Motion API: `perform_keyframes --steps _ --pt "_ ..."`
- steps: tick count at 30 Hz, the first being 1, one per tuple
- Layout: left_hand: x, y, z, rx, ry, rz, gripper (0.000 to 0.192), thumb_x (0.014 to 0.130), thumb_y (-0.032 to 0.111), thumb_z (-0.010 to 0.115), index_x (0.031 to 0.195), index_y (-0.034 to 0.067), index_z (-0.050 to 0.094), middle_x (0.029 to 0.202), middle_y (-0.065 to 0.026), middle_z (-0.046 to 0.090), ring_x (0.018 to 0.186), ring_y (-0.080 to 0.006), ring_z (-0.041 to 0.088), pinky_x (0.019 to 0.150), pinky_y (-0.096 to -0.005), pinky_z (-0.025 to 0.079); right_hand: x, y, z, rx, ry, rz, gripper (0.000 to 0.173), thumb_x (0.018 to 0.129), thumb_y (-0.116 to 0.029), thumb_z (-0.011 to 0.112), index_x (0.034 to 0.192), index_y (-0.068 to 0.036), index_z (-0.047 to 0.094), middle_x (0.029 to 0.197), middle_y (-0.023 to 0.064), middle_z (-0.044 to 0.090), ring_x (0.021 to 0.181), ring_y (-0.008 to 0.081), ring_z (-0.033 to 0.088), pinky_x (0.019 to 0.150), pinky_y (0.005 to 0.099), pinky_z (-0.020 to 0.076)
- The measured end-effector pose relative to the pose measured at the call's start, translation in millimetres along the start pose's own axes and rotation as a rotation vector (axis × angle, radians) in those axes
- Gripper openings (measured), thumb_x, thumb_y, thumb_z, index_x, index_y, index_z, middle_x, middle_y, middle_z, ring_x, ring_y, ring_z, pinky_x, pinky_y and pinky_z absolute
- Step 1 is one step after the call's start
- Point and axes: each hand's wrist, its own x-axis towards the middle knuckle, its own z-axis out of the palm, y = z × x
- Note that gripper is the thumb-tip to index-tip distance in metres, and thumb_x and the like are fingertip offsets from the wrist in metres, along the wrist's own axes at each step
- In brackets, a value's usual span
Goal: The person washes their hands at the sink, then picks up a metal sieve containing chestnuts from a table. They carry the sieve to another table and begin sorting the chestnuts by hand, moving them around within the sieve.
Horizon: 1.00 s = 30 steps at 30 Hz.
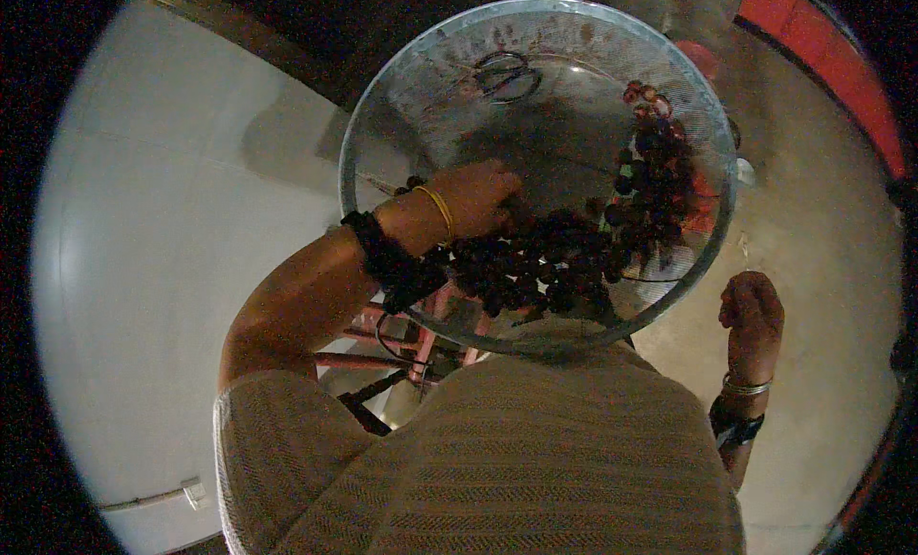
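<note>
A large round mesh sieve [559, 139] with a pale metal rim lies before me. Dark, roundish small pieces [534, 264], too dim to identify, are heaped along its near side and up its right side. My left hand [477, 193] reaches in over the mesh, fingers bent down beside the heap; whether they pinch anything is hidden. Beyond the sieve's right rim, my right hand [751, 304] is curled into a loose fist. A thin pale thing [744, 248] shows just above its knuckles, and I cannot tell if the hand holds it.
Pinkish-red bars of a frame [423, 336] show beneath the sieve's near left edge. A dark coiled loop [505, 78] appears at the sieve's far side. On the left is a pale wall or panel [143, 232] with a small white fitting [193, 494]. A red surface [825, 60] curves at upper right.
</note>
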Motion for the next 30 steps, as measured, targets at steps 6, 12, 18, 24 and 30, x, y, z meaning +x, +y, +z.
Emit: perform_keyframes --steps 6,12,18,24,30 --pt "22.0 -9.6 7.7 0.043 -0.254 -0.108 0.027 0.077 0.019 0.061 0.101 0.006 0.060 0.093 -0.0183 0.062 0.088 -0.0390 0.060 0.077 -0.0480 0.049 0.9 2.7 -12.6 0.023 0.013 -0.017 0.011 0.089 -0.013 0.055 0.088 -0.003 0.058 0.072 0.0028 0.057 0.059 0.0094 0.048 0.052 0.0231 0.0382" --pt "39.7 15.7 -0.3 -0.231 -0.012 0.089 0.024 0.077 0.018 0.062 0.097 0.007 0.058 0.091 -0.0178 0.062 0.089 -0.0375 0.059 0.075 -0.0467 0.048 8.3 1.3 -13.7 0.018 0.046 0.020 0.011 0.088 -0.013 0.055 0.088 -0.003 0.058 0.072 0.0035 0.058 0.059 0.0096 0.049 0.053 0.0232 0.0390" --pt "46.5 86.2 10.9 -0.365 0.020 0.474 0.025 0.076 0.013 0.059 0.100 0.006 0.053 0.093 -0.0170 0.058 0.090 -0.0368 0.058 0.075 -0.0452 0.048 15.1 0.0 -5.9 0.032 -0.014 0.011 0.013 0.088 -0.015 0.056 0.086 -0.003 0.058 0.072 0.0037 0.058 0.059 0.0097 0.050 0.053 0.0236 0.0394" --pt "59.7 108.6 33.9 -0.319 0.088 0.459 0.019 0.076 0.008 0.053 0.094 0.003 0.050 0.089 -0.0196 0.056 0.087 -0.0383 0.058 0.073 -0.0461 0.048 10.2 8.1 0.5 0.004 -0.058 0.022 0.014 0.088 -0.016 0.056 0.086 -0.003 0.057 0.072 0.0038 0.058 0.058 0.0102 0.050 0.053 0.0238 0.0391" --pt "50.8 108.7 24.4 -0.385 0.017 0.479 0.021 0.074 0.006 0.054 0.094 0.002 0.051 0.090 -0.0193 0.055 0.085 -0.0381 0.058 0.072 -0.0459 0.049 1.5 0.7 7.4 0.004 -0.071 0.080 0.016 0.087 -0.018 0.059 0.086 -0.002 0.056 0.071 0.0037 0.057 0.059 0.0107 0.050 0.054 0.0241 0.0387"
